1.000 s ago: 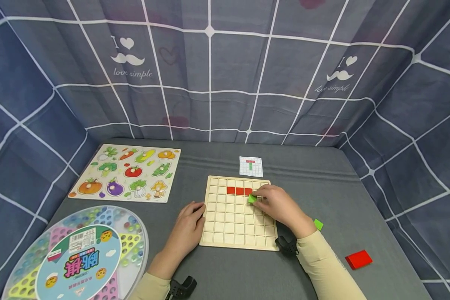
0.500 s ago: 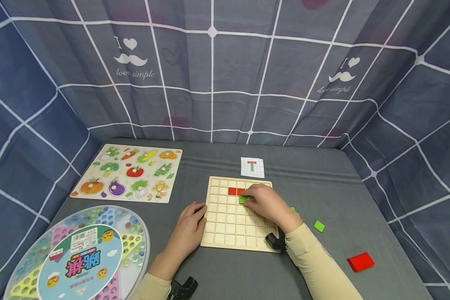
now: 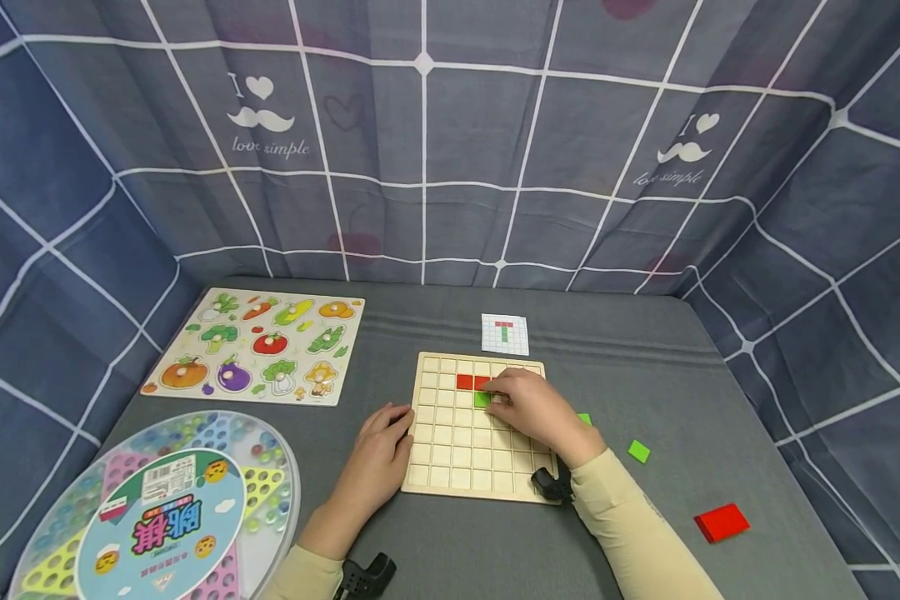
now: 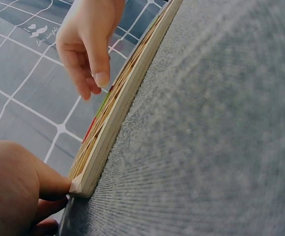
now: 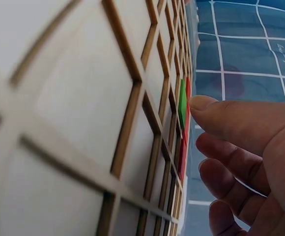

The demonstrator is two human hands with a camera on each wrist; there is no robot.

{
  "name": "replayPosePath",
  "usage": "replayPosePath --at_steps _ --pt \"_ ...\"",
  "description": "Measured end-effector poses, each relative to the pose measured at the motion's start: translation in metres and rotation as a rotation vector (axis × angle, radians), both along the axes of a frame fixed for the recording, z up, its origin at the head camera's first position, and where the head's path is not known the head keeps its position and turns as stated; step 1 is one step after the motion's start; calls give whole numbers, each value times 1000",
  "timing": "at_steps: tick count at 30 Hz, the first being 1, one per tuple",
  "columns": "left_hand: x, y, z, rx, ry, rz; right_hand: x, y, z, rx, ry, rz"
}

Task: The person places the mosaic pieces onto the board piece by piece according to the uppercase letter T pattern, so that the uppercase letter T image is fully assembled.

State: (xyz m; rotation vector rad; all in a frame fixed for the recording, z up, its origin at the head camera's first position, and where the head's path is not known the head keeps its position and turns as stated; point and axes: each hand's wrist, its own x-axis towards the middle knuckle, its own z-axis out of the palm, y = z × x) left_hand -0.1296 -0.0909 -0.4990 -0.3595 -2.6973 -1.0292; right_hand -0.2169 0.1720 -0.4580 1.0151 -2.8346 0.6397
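Note:
A square wooden grid board (image 3: 450, 457) lies on the grey table. My left hand (image 3: 378, 446) holds its left edge, thumb at the corner in the left wrist view. Red tiles (image 3: 465, 382) sit in a row near the board's far side, partly hidden by my right hand (image 3: 532, 408). A green tile (image 3: 482, 399) lies in the cell just below that row. In the right wrist view my right thumb (image 5: 204, 102) is right beside the green tile (image 5: 182, 104), and the other fingers are loosely bent with nothing between them.
Green tiles (image 3: 639, 452) and a red piece (image 3: 722, 523) lie to the right. A pattern card (image 3: 515, 343) with a red-and-green T stands beyond the board. At left are a vegetable puzzle board (image 3: 345, 317) and a round marble-game box (image 3: 172, 517). Grid-patterned curtains (image 3: 465, 150) enclose the table.
My right hand has moved left across the board, and the green tile has gone from its fingers into the cell below the red row. My left hand stays at the board's edge.

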Motion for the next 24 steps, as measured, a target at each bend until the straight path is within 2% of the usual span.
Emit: replayPosePath --at_steps 8,16,24 --pt "0 0 1 2 -7 2 9 22 2 -51 15 -42" --pt "1 1 1 2 -8 3 24 58 2 -26 -9 -167" --pt "0 1 1 0 -6 6 37 98 -5 -70 -23 -294"
